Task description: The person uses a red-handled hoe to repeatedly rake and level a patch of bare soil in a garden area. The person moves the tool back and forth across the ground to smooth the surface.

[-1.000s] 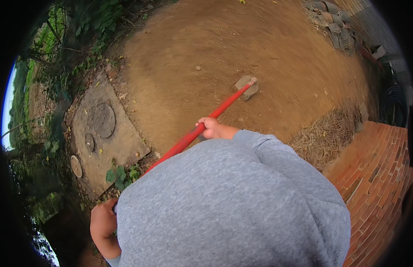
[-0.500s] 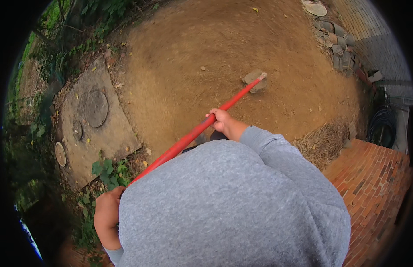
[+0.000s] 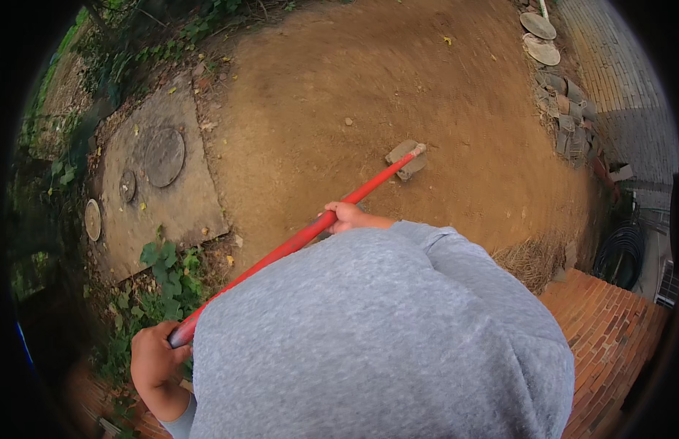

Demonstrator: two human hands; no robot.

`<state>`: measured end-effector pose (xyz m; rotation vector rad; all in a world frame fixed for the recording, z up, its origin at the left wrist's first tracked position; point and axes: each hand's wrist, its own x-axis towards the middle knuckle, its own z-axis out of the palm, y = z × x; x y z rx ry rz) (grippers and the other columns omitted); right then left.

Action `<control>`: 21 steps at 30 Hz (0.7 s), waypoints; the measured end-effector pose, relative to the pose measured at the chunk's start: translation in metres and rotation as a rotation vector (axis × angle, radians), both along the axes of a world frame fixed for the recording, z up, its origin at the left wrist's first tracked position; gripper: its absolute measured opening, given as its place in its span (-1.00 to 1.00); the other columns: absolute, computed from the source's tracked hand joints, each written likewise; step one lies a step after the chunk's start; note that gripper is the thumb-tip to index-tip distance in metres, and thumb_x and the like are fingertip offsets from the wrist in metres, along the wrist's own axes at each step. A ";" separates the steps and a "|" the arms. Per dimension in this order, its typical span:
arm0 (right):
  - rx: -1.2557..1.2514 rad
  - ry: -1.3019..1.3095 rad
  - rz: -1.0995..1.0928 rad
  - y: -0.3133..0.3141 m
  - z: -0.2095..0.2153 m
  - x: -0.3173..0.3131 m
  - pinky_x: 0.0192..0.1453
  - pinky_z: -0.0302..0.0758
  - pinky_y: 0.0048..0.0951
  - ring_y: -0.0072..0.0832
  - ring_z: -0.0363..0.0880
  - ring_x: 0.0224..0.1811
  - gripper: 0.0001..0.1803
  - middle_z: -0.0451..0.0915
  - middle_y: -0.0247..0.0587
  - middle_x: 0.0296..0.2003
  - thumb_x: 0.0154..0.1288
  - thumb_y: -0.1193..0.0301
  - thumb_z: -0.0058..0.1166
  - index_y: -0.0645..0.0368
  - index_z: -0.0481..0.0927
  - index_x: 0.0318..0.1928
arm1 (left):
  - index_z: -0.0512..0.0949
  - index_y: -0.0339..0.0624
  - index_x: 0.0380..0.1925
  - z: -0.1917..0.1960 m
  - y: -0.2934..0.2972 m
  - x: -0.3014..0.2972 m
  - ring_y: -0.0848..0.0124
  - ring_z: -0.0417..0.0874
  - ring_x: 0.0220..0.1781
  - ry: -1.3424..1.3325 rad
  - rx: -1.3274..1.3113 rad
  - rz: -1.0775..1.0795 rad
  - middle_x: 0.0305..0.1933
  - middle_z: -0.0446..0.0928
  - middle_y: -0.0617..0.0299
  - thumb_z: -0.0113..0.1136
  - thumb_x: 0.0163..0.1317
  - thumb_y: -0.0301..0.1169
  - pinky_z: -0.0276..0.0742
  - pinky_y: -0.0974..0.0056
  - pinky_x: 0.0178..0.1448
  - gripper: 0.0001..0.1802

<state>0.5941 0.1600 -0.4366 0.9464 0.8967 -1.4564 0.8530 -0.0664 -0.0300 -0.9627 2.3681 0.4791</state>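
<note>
A long red-handled hoe (image 3: 299, 240) slants across the front of my grey sweater, from lower left to upper right. My left hand (image 3: 158, 356) is closed round the dark butt end of its handle. Farther along the shaft, my right hand (image 3: 344, 216) wraps it just beyond my chest. The dirt-coloured hoe blade (image 3: 408, 162) is at the far end, over the bare brown soil (image 3: 310, 95); whether it touches the ground I cannot tell.
At left lies a concrete slab (image 3: 189, 197) with round covers (image 3: 164, 157), beside leafy plants (image 3: 167, 278). Stacked roof tiles (image 3: 570, 121) line the right side. Dry straw (image 3: 531, 263), a coiled black hose (image 3: 619, 252) and brick paving (image 3: 606, 322) lie nearer.
Both hands and the hoe have come lower in the view, and the blade has shifted a little left. My left hand has moved outward, showing the handle's end. The surroundings have shifted slightly too.
</note>
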 end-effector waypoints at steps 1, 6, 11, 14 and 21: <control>0.036 0.040 -0.026 0.006 0.005 -0.010 -0.07 0.57 0.09 -0.12 0.57 -0.22 -0.80 0.51 -0.04 -0.26 0.33 0.44 -0.03 0.20 0.35 -0.09 | 0.66 -0.18 -0.35 -0.008 0.004 -0.003 0.01 0.64 -0.40 0.014 0.031 0.055 -0.48 0.57 -0.08 0.48 -0.39 -0.34 0.53 0.13 -0.29 -0.55; 0.174 0.179 -0.082 0.039 0.019 -0.077 -0.13 0.58 -0.03 -0.27 0.53 -0.30 -0.84 0.47 -0.12 -0.33 0.33 0.45 -0.01 0.16 0.33 -0.13 | 0.65 -0.16 -0.28 -0.037 0.043 -0.037 -0.01 0.64 -0.31 0.035 0.097 0.042 -0.36 0.59 -0.10 0.21 0.01 -0.39 0.53 0.13 -0.26 -0.76; 0.221 0.128 -0.095 0.037 0.006 -0.110 -0.25 0.62 -0.12 -0.31 0.54 -0.35 -0.76 0.45 -0.17 -0.36 0.28 0.48 0.05 0.18 0.33 -0.09 | 0.62 -0.16 -0.27 -0.036 0.067 -0.072 -0.05 0.61 -0.35 0.086 0.063 0.057 -0.43 0.58 -0.07 0.25 -0.02 -0.36 0.50 0.08 -0.30 -0.73; 0.128 0.005 -0.114 0.019 0.002 -0.087 -0.15 0.58 0.01 -0.30 0.50 -0.35 -0.84 0.43 -0.16 -0.38 0.30 0.51 0.01 0.18 0.32 -0.17 | 0.62 -0.14 -0.30 -0.008 0.068 -0.072 -0.03 0.60 -0.39 0.025 -0.073 -0.058 -0.46 0.57 -0.04 0.32 -0.11 -0.33 0.49 0.07 -0.33 -0.70; -0.066 -0.091 0.086 0.016 0.008 -0.057 -0.07 0.55 0.12 -0.16 0.49 -0.25 -0.83 0.45 -0.08 -0.30 0.31 0.50 -0.05 0.18 0.30 -0.12 | 0.64 -0.13 -0.34 0.027 0.075 -0.053 0.00 0.61 -0.41 -0.037 -0.165 -0.026 -0.49 0.58 0.00 0.45 -0.36 -0.39 0.49 0.10 -0.32 -0.58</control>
